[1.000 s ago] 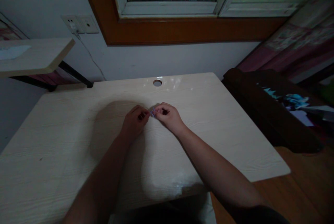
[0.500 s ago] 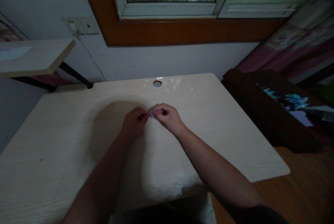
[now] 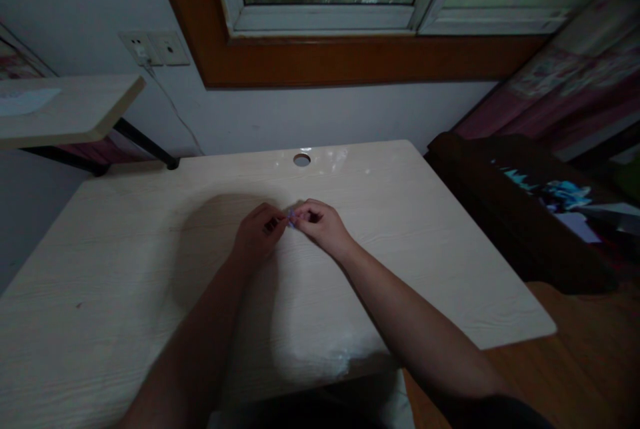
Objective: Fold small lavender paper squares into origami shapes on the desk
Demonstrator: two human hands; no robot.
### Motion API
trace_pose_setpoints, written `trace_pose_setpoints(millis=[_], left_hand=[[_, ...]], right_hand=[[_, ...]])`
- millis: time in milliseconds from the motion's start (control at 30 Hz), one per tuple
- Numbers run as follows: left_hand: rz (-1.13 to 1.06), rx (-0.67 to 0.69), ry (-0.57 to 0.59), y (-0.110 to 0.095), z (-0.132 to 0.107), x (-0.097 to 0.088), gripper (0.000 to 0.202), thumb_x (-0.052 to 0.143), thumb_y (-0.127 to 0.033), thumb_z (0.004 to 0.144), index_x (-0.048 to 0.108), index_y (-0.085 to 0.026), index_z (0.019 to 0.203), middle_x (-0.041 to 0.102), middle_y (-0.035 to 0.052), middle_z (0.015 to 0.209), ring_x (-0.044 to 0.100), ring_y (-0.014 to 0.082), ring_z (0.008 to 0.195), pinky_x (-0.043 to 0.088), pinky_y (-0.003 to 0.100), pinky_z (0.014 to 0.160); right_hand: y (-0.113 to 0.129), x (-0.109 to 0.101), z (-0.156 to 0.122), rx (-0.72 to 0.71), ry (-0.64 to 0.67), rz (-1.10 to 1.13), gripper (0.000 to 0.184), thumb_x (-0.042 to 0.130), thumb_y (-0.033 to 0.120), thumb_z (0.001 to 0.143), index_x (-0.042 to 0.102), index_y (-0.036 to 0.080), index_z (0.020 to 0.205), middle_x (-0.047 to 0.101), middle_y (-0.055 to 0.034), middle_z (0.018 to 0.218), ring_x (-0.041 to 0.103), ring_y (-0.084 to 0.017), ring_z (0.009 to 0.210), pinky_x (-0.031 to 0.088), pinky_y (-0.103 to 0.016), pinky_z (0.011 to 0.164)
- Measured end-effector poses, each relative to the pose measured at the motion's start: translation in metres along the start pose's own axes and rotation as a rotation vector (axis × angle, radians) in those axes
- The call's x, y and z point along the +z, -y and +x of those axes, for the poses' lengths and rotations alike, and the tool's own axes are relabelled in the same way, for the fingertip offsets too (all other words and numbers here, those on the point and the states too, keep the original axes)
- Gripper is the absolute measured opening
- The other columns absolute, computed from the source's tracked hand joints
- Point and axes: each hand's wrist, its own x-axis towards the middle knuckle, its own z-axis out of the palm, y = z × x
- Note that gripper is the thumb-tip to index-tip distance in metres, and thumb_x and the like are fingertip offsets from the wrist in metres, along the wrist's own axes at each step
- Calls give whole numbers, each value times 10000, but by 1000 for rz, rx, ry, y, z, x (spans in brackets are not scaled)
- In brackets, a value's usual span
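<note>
A small, pale purple item [image 3: 291, 218] is pinched between my two hands just above the pale wooden table [image 3: 400, 229]. It is too small and too covered by fingertips for its kind to show. From the left, my left hand [image 3: 259, 229] closes its thumb and fingers on the item's left side. My right hand [image 3: 321, 224] grips it from the right, thumb and forefinger pressed together. The fingertips of both hands nearly touch.
Near the table's far edge is a round cable hole [image 3: 301, 160]. A raised shelf [image 3: 70, 109] on black legs stands at the back left. A cord hangs from the wall socket [image 3: 155, 49]. Right of the table is a dark wooden piece of furniture [image 3: 520, 216] with blue items.
Both hands stay in almost the same place. The fingers have shifted very slightly around the small purple item.
</note>
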Motion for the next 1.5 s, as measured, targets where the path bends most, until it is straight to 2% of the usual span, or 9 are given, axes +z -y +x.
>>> trace_pose_setpoints(millis=[467,700,933,1167,1500], left_hand=[[133,73,-21,2,0,1,40,600,-198,889,607,-185,852,606,23,811,586,148,755,498,282,737],[186,116,-25,4,1,1,57,589,-206,904,627,-187,866,630,34,817,607,166,799,509,298,765],[199,119,-14,6,0,2,72,589,-225,910,638,-189,870,645,45,844,617,173,822,517,310,790],[176,165,-20,6,0,3,72,603,-196,895,646,-189,838,668,44,843,625,165,825,519,296,792],[203,107,-5,4,1,2,90,579,-221,920,651,-182,882,659,48,848,622,170,825,517,308,795]], right_hand=[[3,3,-2,-144,-35,-118,41,679,223,824,716,205,832,563,1,720,520,-116,636,430,-243,591],[0,3,-3,-150,-37,-193,55,665,204,827,714,215,848,577,-1,745,535,-116,647,440,-240,598],[2,4,-4,-184,-58,-236,39,664,163,794,667,199,777,551,16,698,523,-113,635,419,-236,589],[5,5,-5,-159,-61,-264,101,669,117,726,610,198,719,528,31,669,505,-113,619,402,-234,579],[3,3,-3,-191,-51,-230,43,648,162,800,648,204,787,536,22,701,514,-114,636,406,-234,584]])
